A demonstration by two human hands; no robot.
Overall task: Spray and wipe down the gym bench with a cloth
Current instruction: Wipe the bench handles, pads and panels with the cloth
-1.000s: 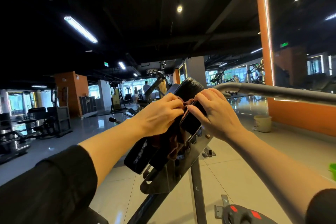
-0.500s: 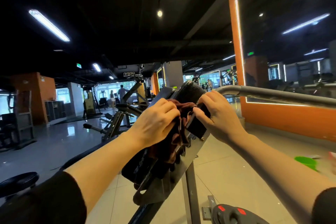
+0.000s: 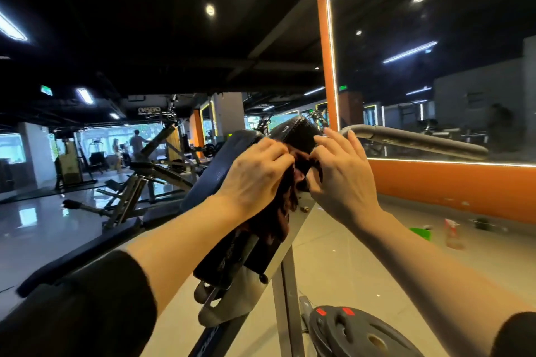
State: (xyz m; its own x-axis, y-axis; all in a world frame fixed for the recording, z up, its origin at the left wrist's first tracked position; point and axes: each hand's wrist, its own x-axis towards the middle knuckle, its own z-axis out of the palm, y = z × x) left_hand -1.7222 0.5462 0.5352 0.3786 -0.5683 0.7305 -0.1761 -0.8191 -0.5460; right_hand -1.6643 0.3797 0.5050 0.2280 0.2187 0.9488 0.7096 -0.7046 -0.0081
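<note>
While the cloth (image 3: 285, 197) hung between both hands, the left hand (image 3: 255, 177) gripped it; the right hand (image 3: 339, 174) pinched its edge against the pad (image 3: 298, 133).

This is a commercial gym, a large open hall with a dark ceiling, strip lights (image 3: 84, 95) and glossy pale floor tiles. Weight machines (image 3: 150, 165) and inclined benches stand in rows across the left background, where two people (image 3: 127, 148) exercise near bright windows. An orange-framed wall mirror (image 3: 435, 66) fills the right side, a padded black bench (image 3: 232, 148) on a grey steel frame stands close up, and a black weight plate (image 3: 356, 333) lies on the floor
</note>
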